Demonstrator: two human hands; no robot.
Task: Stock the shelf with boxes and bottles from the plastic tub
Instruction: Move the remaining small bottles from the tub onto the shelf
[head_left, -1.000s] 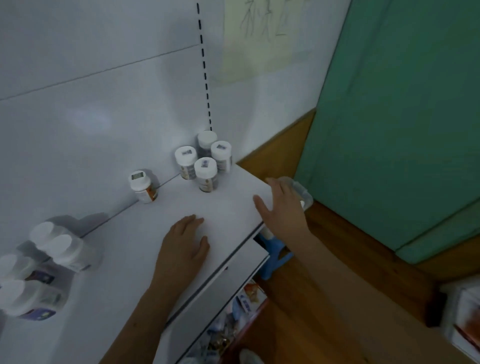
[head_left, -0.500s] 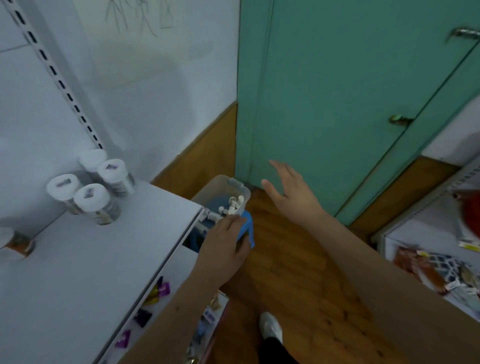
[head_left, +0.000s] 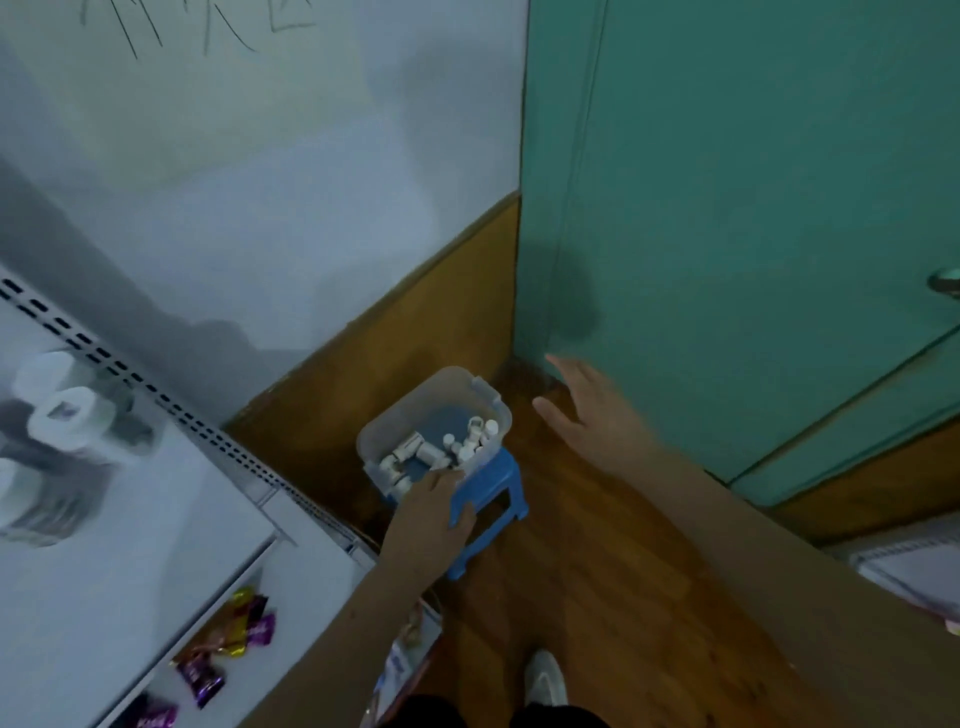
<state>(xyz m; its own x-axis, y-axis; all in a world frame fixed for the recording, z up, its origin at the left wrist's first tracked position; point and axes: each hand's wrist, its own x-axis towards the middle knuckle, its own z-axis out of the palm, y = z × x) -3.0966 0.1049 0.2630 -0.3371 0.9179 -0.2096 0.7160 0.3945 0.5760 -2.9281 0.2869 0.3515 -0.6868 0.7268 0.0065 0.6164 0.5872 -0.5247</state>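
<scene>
Head view of a restocking cycle at the pick-up phase. The clear plastic tub (head_left: 385, 435) sits on a small blue stool (head_left: 496, 486) on the wooden floor (head_left: 613, 582), in the corner where the wainscoted wall meets the green door (head_left: 753, 208). Small white bottles (head_left: 467, 441) lie loose inside, mostly along the tub's near and right walls; its blue-looking bottom shows at centre.

The left hand (head_left: 428, 514) is at the tub's near rim, fingers reaching over the rim toward the bottles; whether they have closed round one cannot be told, since the fingertips are hidden. The right hand (head_left: 587, 410) hangs over the floor to the right of the tub, fingers spread and relaxed, holding nothing.

The white shelf (head_left: 135, 545) lies at left, with capped white jars (head_left: 67, 415) standing at its back edge, blurred. Wrapped sweets (head_left: 228, 639) lie on the tier below.

Judged step: take a bottle from the tub. To do this well, the fingers should close round a single bottle's body, not its cap, and lift it straight up clear of the rim. The tub looks light and the stool small, so a sideways pull on the rim could tip either; the free right hand could steady the far rim.
</scene>
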